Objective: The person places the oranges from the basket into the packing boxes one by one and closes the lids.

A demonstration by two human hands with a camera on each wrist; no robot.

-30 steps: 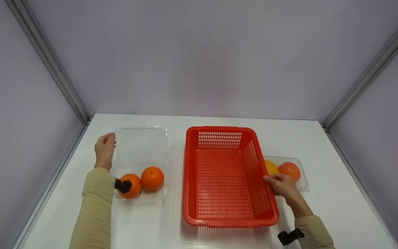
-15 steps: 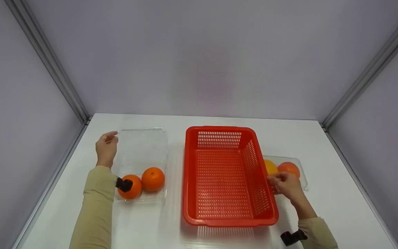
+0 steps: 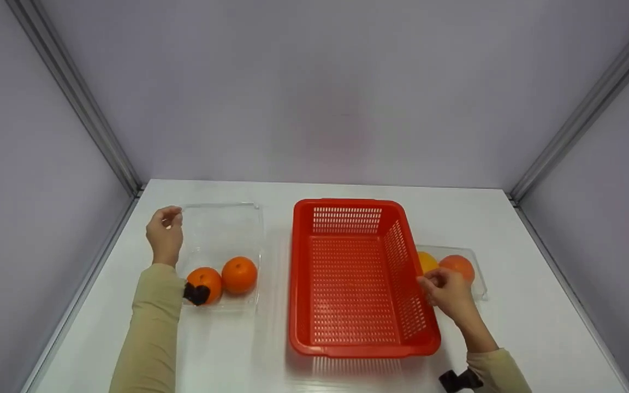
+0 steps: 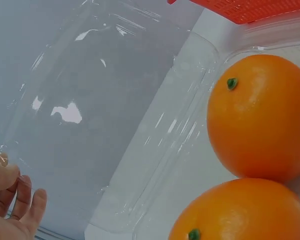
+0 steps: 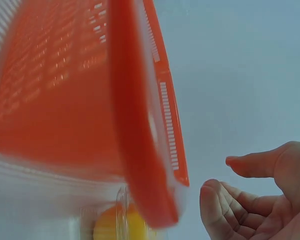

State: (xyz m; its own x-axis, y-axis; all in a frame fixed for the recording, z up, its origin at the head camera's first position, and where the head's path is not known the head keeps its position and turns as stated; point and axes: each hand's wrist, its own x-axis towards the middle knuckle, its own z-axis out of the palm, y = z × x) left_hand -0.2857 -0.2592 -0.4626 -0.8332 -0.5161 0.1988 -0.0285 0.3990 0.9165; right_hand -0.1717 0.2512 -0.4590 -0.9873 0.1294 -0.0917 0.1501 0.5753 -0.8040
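On the left, a clear plastic clamshell container (image 3: 221, 234) holds two oranges in its base, one orange (image 3: 239, 274) beside the other orange (image 4: 240, 215). Its transparent lid (image 4: 105, 100) is tilted up, hinged along the base. My left hand (image 3: 165, 234) pinches the lid's far left corner between thumb and forefinger. My right hand (image 3: 451, 295) hovers by the right rim of a red plastic basket (image 3: 303, 273). In the right wrist view its thumb and bent fingers stand apart with nothing between them, off the basket's rim.
To the right of the basket, partly hidden behind it and my right hand, lies another clear container (image 3: 478, 273) with a yellow fruit (image 3: 427, 262) and an orange-red fruit (image 3: 458, 268). Pale walls enclose the white table (image 3: 533, 316) at back and sides.
My left hand has shifted slightly, still on the lid. The left container and its oranges have slid a little away from me. My right hand has moved slightly near the basket rim.
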